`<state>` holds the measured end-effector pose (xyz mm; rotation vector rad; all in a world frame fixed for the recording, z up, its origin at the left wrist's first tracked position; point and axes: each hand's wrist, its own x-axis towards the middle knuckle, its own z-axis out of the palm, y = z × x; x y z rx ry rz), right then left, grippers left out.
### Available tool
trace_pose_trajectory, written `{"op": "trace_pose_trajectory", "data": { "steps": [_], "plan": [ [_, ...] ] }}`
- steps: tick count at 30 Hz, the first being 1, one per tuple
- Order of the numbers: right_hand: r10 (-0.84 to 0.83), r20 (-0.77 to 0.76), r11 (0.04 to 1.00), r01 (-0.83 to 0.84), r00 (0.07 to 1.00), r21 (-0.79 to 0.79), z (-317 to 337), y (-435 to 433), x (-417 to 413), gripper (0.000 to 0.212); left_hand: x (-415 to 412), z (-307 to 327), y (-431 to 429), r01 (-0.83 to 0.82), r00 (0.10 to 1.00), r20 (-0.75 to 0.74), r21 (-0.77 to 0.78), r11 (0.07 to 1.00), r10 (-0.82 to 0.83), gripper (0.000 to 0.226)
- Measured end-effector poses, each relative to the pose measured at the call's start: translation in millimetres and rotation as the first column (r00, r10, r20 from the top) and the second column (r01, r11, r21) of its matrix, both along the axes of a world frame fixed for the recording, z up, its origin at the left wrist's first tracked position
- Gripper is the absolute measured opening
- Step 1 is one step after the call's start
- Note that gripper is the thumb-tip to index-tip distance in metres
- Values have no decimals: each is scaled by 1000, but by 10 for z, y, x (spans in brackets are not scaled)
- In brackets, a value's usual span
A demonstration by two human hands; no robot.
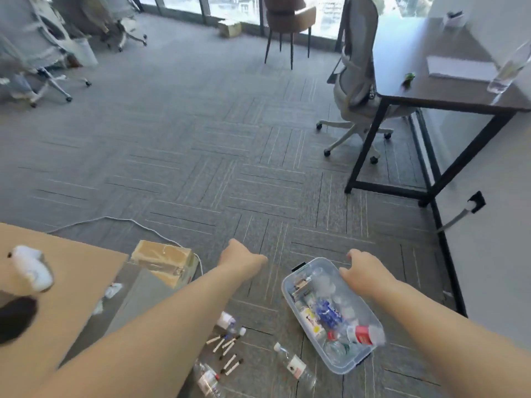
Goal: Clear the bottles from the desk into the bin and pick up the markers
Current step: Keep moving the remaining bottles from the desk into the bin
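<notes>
A clear plastic bin (290, 285) sits on the carpet at lower right, holding several crushed bottles and wrappers. Around it on the floor lie clear bottles: one (294, 366) by the bin's near corner, one (208, 380) at the bottom edge and one (230, 323) under my left forearm. Several white markers (227, 349) with dark caps are scattered between them. My left hand (241, 258) hovers over the carpet, fingers curled under, holding nothing visible. My right hand (363, 271) hangs over the bin's far right rim, empty as far as I can see. Another clear bottle (508, 70) stands on the dark desk.
The dark desk (448, 96) stands at upper right with white paper (459, 68), a small green object (409, 77) and a grey office chair (356, 76) beside it. A wooden table (71, 282) is at lower left, a cardboard box (163, 261) and white cable next to it.
</notes>
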<state>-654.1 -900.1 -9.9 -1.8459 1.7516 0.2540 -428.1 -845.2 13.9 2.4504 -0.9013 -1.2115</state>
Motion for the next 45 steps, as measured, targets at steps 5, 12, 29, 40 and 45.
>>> {"op": "trace_pose_trajectory", "data": {
  "steps": [5,12,29,40,45],
  "plan": [
    [178,21,979,-175,984,-108,681,194,1131,41,1029,551,401,-94,992,78,-112,989,103,78],
    [419,16,887,-405,908,-223,1618,672,3000,50,2692,1352,1333,-284,947,71,-274,919,313,79],
    [862,61,505,-840,504,-199,1297,3042,6856,48,5440,745,4595,-814,559,111,-117,569,822,67],
    [778,73,626,-780,624,8,-25,3768,7858,59,5816,-82,5213,-792,595,189,-27,610,781,67],
    [763,168,631,-776,625,22,-68,4054,7862,50,5922,-66,5709,-855,509,205,8,519,836,58]
  ]
}}
